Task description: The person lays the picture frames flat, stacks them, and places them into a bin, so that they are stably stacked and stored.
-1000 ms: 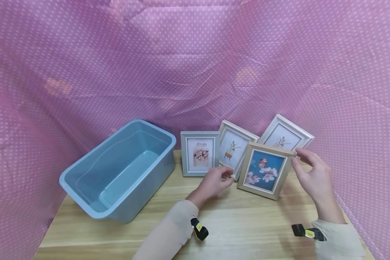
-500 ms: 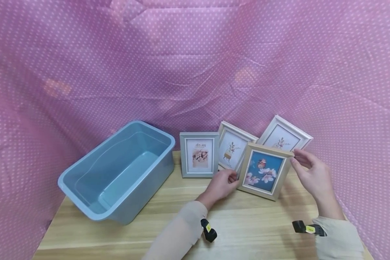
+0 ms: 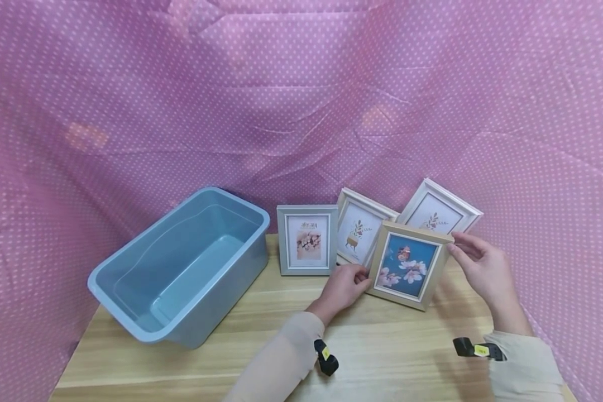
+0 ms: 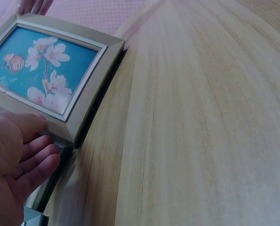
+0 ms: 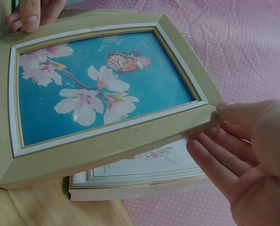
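A tan picture frame [image 3: 407,265] with a blue butterfly-and-blossom print leans in front of two pale frames. My right hand [image 3: 484,271] pinches its upper right corner, thumb on the front and fingers behind, as the right wrist view shows. At its lower left edge, my left hand [image 3: 344,287] grips the border between thumb and curled fingers; the thumb [image 4: 34,123] lies on the front face. Behind it are a cream frame [image 3: 362,228] with a plant-pot print and a white frame [image 3: 438,207], partly covered. A grey-green frame [image 3: 308,240] with a blossom print stands upright to the left.
A deep blue-grey plastic tub [image 3: 181,268] stands on the left of the wooden table [image 3: 382,357]. Behind everything hangs a pink dotted cloth [image 3: 301,111], which also closes in both sides.
My left hand has moved right, from beside the cream frame to the tan frame's lower left edge, and taken hold there. The right hand keeps its pinch on the corner.
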`<act>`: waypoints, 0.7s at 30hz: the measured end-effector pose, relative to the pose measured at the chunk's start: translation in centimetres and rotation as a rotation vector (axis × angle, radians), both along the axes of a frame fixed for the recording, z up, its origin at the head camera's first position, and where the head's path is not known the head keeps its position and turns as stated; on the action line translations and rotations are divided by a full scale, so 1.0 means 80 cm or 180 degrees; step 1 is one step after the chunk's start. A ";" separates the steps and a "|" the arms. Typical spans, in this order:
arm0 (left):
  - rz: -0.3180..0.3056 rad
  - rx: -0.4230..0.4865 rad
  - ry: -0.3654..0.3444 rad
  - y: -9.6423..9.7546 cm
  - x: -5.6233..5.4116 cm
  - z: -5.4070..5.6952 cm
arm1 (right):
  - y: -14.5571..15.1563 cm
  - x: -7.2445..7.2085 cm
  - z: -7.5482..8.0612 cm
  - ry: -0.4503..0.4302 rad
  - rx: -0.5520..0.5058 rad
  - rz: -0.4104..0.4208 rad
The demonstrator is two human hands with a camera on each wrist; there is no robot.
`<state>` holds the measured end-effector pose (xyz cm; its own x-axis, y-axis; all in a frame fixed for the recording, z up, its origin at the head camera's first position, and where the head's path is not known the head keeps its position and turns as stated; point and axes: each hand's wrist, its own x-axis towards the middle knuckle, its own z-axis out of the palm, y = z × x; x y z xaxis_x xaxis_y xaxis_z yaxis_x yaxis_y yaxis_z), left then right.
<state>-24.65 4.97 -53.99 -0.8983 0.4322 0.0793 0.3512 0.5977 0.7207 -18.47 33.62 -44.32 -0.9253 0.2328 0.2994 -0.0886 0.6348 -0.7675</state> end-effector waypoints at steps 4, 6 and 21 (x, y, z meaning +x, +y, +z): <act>-0.0002 -0.0011 0.0041 0.001 0.000 0.000 | 0.002 -0.002 -0.002 -0.0021 -0.0032 -0.0008; -0.0003 -0.0007 0.0050 0.001 0.000 0.000 | 0.003 -0.002 -0.003 -0.0042 -0.0074 -0.0022; -0.0100 0.0065 0.0098 0.000 0.003 -0.002 | 0.002 0.007 0.001 -0.0219 -0.0458 -0.0233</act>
<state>-24.37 4.93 -54.14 -0.8813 0.4581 0.1158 0.3917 0.5714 0.7212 -17.93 33.75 -44.21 -0.9214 0.3363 0.1946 0.0098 0.5208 -0.8536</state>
